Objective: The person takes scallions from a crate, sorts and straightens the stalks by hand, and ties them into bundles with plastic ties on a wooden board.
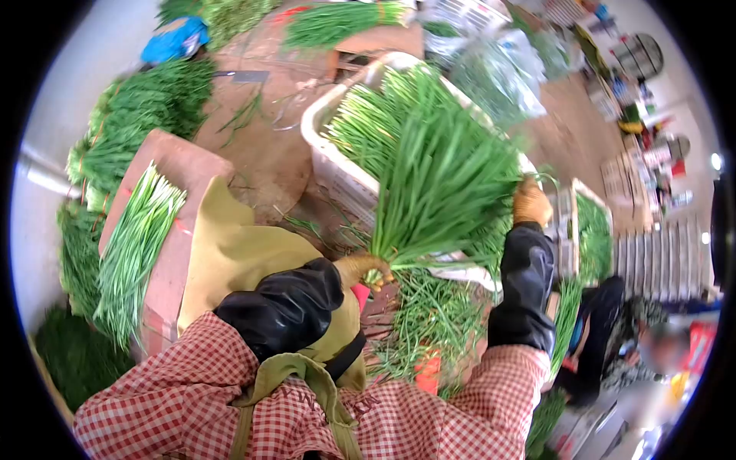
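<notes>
My left hand (366, 270), in a tan glove, is closed around the stem end of a large bunch of green chives (445, 184). Its leaves fan up and right over a white plastic crate (341, 180). Inside that crate lie more chives (364, 126) with pale stem ends. My right hand (530, 203), gloved too, is closed at the crate's right edge, beside the leaf tips; a few thin green strands stick out from it. Loose chive leaves (437, 322) are heaped below the bunch, between my forearms.
A tied chive bundle (142, 253) lies on a reddish board (195, 165) to my left, with stacked bundles (146, 123) along the wall. A flat blade (249, 77) rests on the floor. Clear plastic bags (498, 73) stand behind the crate. Other people (629, 345) sit at the right.
</notes>
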Tool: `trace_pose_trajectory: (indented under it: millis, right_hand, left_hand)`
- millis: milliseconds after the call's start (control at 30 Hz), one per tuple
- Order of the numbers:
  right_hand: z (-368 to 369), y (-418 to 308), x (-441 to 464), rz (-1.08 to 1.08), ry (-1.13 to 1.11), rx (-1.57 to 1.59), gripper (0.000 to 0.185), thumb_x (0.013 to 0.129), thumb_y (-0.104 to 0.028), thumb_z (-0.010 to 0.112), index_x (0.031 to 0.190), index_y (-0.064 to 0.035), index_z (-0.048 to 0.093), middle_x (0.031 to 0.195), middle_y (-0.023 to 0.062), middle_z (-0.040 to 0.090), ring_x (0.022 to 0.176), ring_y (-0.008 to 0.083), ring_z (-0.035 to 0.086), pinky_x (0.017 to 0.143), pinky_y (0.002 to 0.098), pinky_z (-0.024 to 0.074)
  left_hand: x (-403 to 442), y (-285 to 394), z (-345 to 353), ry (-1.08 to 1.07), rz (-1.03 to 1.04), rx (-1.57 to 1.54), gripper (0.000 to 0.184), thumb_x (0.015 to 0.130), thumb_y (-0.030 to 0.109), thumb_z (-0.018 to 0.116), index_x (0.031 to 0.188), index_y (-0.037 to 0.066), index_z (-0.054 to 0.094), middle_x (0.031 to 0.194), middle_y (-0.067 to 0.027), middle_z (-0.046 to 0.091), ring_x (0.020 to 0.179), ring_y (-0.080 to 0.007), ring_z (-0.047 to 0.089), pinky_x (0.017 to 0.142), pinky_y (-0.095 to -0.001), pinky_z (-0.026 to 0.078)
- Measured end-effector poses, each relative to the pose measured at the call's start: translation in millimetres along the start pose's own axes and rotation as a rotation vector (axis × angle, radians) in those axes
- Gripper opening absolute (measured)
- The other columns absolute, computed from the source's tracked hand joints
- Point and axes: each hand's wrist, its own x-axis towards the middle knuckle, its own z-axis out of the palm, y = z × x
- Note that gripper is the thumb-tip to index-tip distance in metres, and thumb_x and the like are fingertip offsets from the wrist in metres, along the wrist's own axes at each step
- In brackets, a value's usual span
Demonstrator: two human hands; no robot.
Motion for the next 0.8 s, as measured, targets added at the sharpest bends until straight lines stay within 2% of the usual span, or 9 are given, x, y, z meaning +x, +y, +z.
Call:
trace_pose_trajectory:
  millis: [167, 233, 367, 467, 533, 567, 633, 733, 800]
  right_hand:
    - [23.2, 160.9, -77.9, 0.534, -0.333, 0.093, 0.038, 0.09, -0.031, 0.049, 0.119, -0.0087, 0.053, 0.109, 0.0205, 0.064, 0.102, 0.0356, 0.062, 0.087, 0.0454, 0.0473]
    - [24.8, 168.8, -116.8, 0.474, -0.409, 0.038, 0.057, 0.081, -0.038, 0.064, 0.129, -0.0119, 0.045, 0.108, 0.02, 0.064, 0.104, 0.0347, 0.061, 0.087, 0.046, 0.047]
    - [4.1, 93.9, -165.8, 0.19, -0.365, 0.276, 0.039, 0.086, -0.03, 0.061, 0.12, -0.0102, 0.054, 0.109, 0.015, 0.065, 0.101, 0.0355, 0.061, 0.087, 0.0425, 0.0476]
    - [-66.1, -5.2, -193.6, -0.41, -0.038, 0.672, 0.041, 0.081, -0.008, 0.064, 0.12, -0.0169, 0.056, 0.117, 0.0127, 0.061, 0.105, 0.0332, 0.059, 0.09, 0.0406, 0.0471]
    - [-135.5, -73.9, -204.3, -0.722, 0.119, 0.549, 0.039, 0.079, -0.009, 0.059, 0.117, -0.0151, 0.057, 0.129, 0.0101, 0.053, 0.121, 0.03, 0.048, 0.099, 0.0443, 0.038]
    - [-151.6, -94.4, -210.1, -0.832, 0.211, 0.474, 0.037, 0.079, -0.01, 0.057, 0.116, -0.0135, 0.058, 0.134, 0.011, 0.049, 0.128, 0.029, 0.042, 0.103, 0.0465, 0.0332]
    - [-141.8, -105.5, -215.4, -0.82, 0.173, 0.432, 0.034, 0.08, -0.011, 0.056, 0.114, -0.0148, 0.059, 0.139, 0.01, 0.044, 0.131, 0.0278, 0.038, 0.104, 0.0481, 0.0295]
    - [-84.4, -83.4, -233.9, -0.695, 0.127, 0.274, 0.027, 0.078, -0.01, 0.057, 0.105, -0.0142, 0.061, 0.148, 0.0088, 0.03, 0.132, 0.0275, 0.036, 0.098, 0.0472, 0.0384]
    - [-3.1, -45.9, -269.5, -0.477, -0.244, 0.243, 0.019, 0.075, -0.009, 0.058, 0.092, -0.0112, 0.064, 0.12, 0.0175, 0.055, 0.099, 0.0344, 0.059, 0.077, 0.0455, 0.048]
  left_hand:
    - [-1.0, -0.1, -12.5, -0.036, -0.037, 0.0, 0.029, 0.081, 0.028, 0.067, 0.094, 0.003, 0.065, 0.092, -0.0102, 0.067, 0.075, -0.0174, 0.064, 0.066, -0.0319, 0.054]
    - [1.5, -0.2, -8.7, -0.058, -0.025, -0.021, 0.028, 0.083, 0.027, 0.064, 0.093, 0.001, 0.065, 0.094, -0.0118, 0.067, 0.076, -0.0177, 0.063, 0.066, -0.0317, 0.054]
    - [-10.9, 14.0, 4.8, 0.089, -0.001, 0.182, 0.028, 0.086, 0.025, 0.059, 0.099, 0.0, 0.063, 0.09, -0.0099, 0.066, 0.069, -0.0176, 0.062, 0.064, -0.0309, 0.053]
    - [-40.7, 52.0, 40.1, 0.178, 0.051, 0.586, 0.027, 0.086, 0.024, 0.059, 0.102, 0.002, 0.062, 0.087, -0.0087, 0.066, 0.065, -0.0192, 0.062, 0.064, -0.0307, 0.053]
    - [-38.7, 77.4, 51.5, 0.527, 0.594, 1.797, 0.023, 0.087, 0.02, 0.058, 0.104, 0.005, 0.061, 0.085, -0.0064, 0.065, 0.071, -0.0192, 0.063, 0.067, -0.0307, 0.052]
    - [-57.2, 95.4, 56.2, 0.467, 0.806, 1.826, 0.025, 0.087, 0.02, 0.058, 0.107, 0.006, 0.059, 0.086, -0.0089, 0.064, 0.074, -0.022, 0.063, 0.069, -0.0321, 0.053]
    - [-94.6, 131.3, 66.2, 0.37, 1.246, 1.894, 0.03, 0.087, 0.018, 0.057, 0.115, 0.007, 0.056, 0.089, -0.0139, 0.064, 0.08, -0.0274, 0.064, 0.073, -0.035, 0.053]
    - [-146.4, 177.4, 61.3, 0.769, 1.073, 2.392, 0.052, 0.074, 0.006, 0.056, 0.125, 0.01, 0.051, 0.081, -0.0116, 0.062, 0.073, -0.0288, 0.063, 0.062, -0.0376, 0.052]
    - [-192.8, 187.2, 58.7, 0.808, 0.941, 2.517, 0.049, 0.072, 0.005, 0.054, 0.121, 0.009, 0.051, 0.081, -0.0115, 0.061, 0.073, -0.0289, 0.063, 0.062, -0.0391, 0.051]
